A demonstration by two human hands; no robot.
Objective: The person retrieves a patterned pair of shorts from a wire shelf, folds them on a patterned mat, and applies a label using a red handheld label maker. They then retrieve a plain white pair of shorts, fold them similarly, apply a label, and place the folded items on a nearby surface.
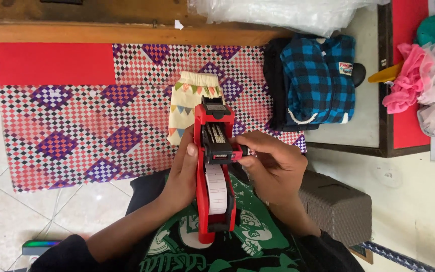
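Item, nearest you: red price-label gun (214, 171), held over your lap in front of your black shirt with green print (217, 247). Its long axis runs straight away from you, handle end low toward your body, black printing head pointing out at the mat. A white label roll (216, 189) shows along its top face.

Item: your left hand (183, 171), wrapped round the gun's left flank, fingers curled shut on the body, thumb lying along the red edge. This hand carries the gun.

Item: your right hand (273, 166), at the gun's right side, fingers drawn together and pinched on a small knob beside the black head. Both hands touch the gun; neither is nearer.

Item: grey woven box (336, 204), just right of your right forearm.

Item, beyond the gun's head: small cream garment with pennant print (187, 103), lying flat on the chequered mat (76, 131).

Item, farther right: folded blue-and-black plaid shirt (318, 80).
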